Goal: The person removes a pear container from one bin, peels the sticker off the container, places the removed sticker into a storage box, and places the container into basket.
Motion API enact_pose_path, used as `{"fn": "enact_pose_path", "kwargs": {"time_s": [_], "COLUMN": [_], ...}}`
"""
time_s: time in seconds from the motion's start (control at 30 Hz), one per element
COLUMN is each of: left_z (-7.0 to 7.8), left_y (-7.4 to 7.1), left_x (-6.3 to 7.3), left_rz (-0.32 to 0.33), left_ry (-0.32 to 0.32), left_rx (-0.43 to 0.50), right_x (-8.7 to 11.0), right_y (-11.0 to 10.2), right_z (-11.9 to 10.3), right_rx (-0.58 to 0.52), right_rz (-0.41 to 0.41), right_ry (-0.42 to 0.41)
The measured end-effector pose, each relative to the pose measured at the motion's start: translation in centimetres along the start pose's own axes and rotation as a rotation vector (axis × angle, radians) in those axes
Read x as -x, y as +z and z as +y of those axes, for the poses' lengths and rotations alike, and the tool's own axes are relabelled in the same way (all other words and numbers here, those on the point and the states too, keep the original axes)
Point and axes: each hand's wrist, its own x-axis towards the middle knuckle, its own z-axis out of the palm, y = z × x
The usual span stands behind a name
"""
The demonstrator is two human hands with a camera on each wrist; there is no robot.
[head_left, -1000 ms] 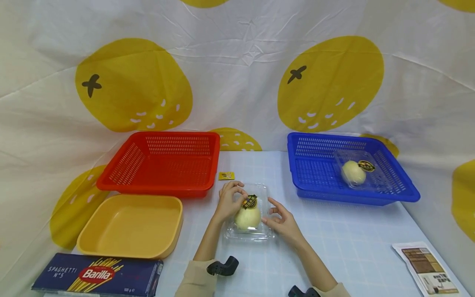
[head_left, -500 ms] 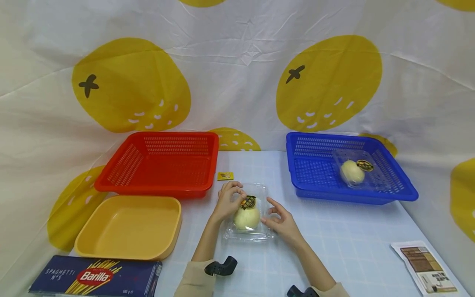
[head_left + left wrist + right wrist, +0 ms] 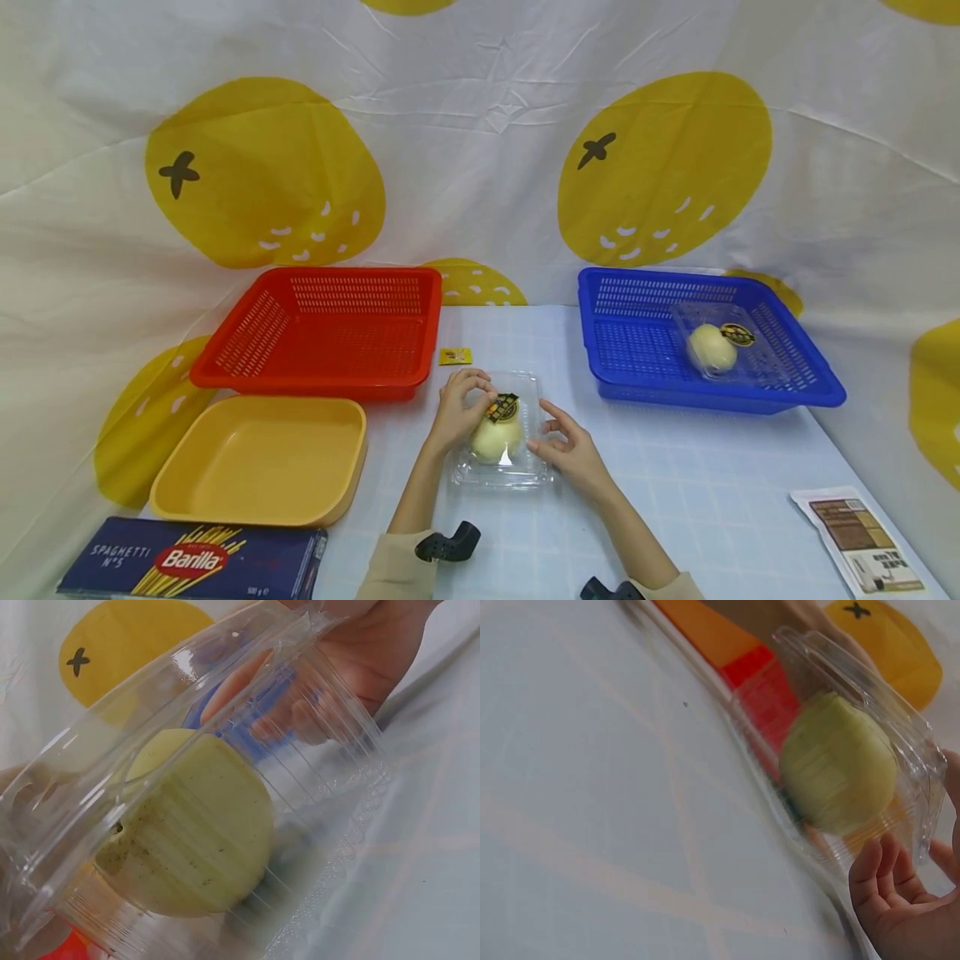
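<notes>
A clear plastic clamshell box [image 3: 501, 477] lies on the table in front of me, its lid down over a round pale yellow fruit [image 3: 495, 442]. On the lid is a black and gold label [image 3: 503, 408]. My left hand [image 3: 459, 415] reaches over the lid's left side, and its thumb and forefinger pinch the label's left end. My right hand [image 3: 573, 454] touches the box's right side with thumb and forefinger. In the right wrist view, the other fingers [image 3: 868, 874] of that hand bend loosely beside the box. Through the plastic, the left wrist view shows the fruit [image 3: 199, 825] closely.
A blue basket [image 3: 637, 379] at the back right holds another labelled clear box [image 3: 765, 367] with a fruit. Leftward are a red basket [image 3: 315, 379], a yellow tub [image 3: 258, 467] and a spaghetti box [image 3: 195, 558]. A small yellow packet [image 3: 455, 356] lies behind; a pouch [image 3: 862, 546] lies right.
Both hands stay in nearly the same place on the box. The whole head view has shifted very slightly.
</notes>
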Motion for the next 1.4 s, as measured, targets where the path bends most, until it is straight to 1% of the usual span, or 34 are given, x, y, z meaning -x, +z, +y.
{"fn": "enact_pose_path", "kwargs": {"time_s": [0.1,0.23,0.33,0.53,0.83,0.97,1.2,1.3,1.4], "left_z": [0.01,0.2,0.25,0.2,0.2,0.31,0.25,0.17,-0.03], "left_y": [-0.03,-0.05,0.01,0.13,0.1,0.1,0.13,0.13,0.14], "left_x": [0.08,0.13,0.11,0.05,0.07,0.09,0.14,0.18,0.22], "left_rz": [0.025,0.025,0.022,0.029,0.022,0.02,0.008,0.005,0.005], "left_ry": [0.019,0.036,0.025,-0.01,0.011,0.001,-0.015,-0.002,0.01], "left_rx": [0.017,0.001,-0.007,0.018,0.003,0.007,-0.014,-0.021,-0.007], "right_x": [-0.05,-0.09,-0.1,-0.18,-0.05,-0.04,-0.11,-0.1,-0.07], "right_y": [-0.05,-0.13,-0.13,-0.21,-0.06,-0.11,-0.12,-0.07,-0.01], "right_z": [0.15,0.28,0.26,0.07,0.1,0.24,0.33,0.28,0.24], "right_rx": [-0.002,0.005,0.011,0.016,0.029,0.033,0.035,0.033,0.031], "right_rz": [-0.001,-0.004,-0.003,-0.009,0.003,0.009,0.012,0.009,0.006], "right_ry": [0.0,0.0,0.008,0.022,0.013,-0.005,-0.002,-0.002,0.001]}}
